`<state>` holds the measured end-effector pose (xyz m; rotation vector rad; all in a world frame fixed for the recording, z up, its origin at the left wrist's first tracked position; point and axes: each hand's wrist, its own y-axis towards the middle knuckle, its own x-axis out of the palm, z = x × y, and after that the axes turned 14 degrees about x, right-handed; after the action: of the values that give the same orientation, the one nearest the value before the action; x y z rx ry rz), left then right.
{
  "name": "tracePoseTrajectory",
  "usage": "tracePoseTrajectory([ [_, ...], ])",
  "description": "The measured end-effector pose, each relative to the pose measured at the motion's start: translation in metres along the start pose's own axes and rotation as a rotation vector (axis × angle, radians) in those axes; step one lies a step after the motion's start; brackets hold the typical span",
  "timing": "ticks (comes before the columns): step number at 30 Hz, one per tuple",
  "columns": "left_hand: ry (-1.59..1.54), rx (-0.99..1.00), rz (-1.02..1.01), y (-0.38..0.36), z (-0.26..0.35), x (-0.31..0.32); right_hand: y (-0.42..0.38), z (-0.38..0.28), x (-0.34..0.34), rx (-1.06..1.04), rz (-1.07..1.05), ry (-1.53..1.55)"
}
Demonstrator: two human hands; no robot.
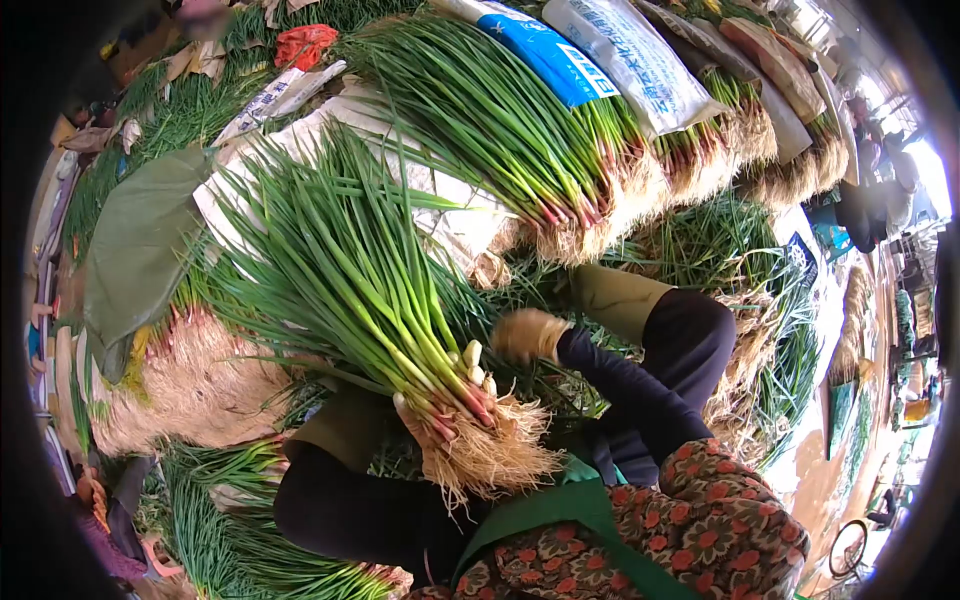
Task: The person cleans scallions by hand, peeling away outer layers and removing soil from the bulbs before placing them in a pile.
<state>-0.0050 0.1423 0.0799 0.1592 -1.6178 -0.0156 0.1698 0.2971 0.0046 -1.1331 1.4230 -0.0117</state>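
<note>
A thick bunch of green onions [385, 290] lies across my lap, its long leaves toward the upper left and its pale roots [490, 450] toward me. My left hand [477, 372] is mostly hidden beneath it; only pale fingertips show, curled round the stems just above the roots. To the right of the bunch is my right hand [530, 336], in a tan glove and smeared by motion. It looks apart from the bunch, over loose green leaves, and its fingers cannot be made out.
Large stacked rows of green onions [500, 130] lie ahead, partly under blue and white printed sacks [560, 55]. An olive cloth [145, 250] covers another pile at left. Loose leaves and dry roots [745, 350] heap at right. A red plastic bag [303, 46] sits far back.
</note>
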Motion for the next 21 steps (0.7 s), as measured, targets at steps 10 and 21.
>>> tracePoseTrajectory([
  [10, 0.023, -0.053, -0.002, 0.002, 0.000, -0.009, 0.060, 0.020, -0.121, 0.301, 0.490, 0.148],
  [21, 0.082, 0.065, 0.236, -0.001, -0.021, 0.020, 0.008, 0.030, -0.100, 0.615, 0.601, 0.228],
])
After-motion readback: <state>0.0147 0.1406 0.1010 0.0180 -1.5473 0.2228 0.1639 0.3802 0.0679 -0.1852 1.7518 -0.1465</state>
